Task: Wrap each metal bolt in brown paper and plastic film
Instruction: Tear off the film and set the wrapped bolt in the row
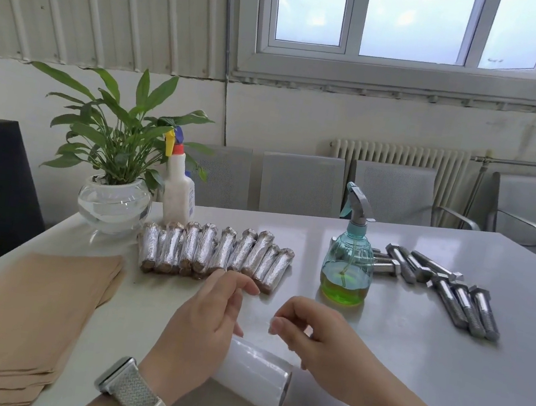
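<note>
White plastic film roll [252, 378] lay on the bench [407, 377] under both hands. Left hand [205, 318] hovered with fingers loosely curled, holding nothing; right hand [313, 336] likewise, fingers half-curled. Wrapped bolts [215, 252] sat in a row beyond, bare bolts [447, 286] right, brown paper [23, 316] left.

Wrapped bolts [218, 252] in row; bare bolts [447, 290] right; brown paper [20, 312] stacked left; film roll [255, 378] near
</note>
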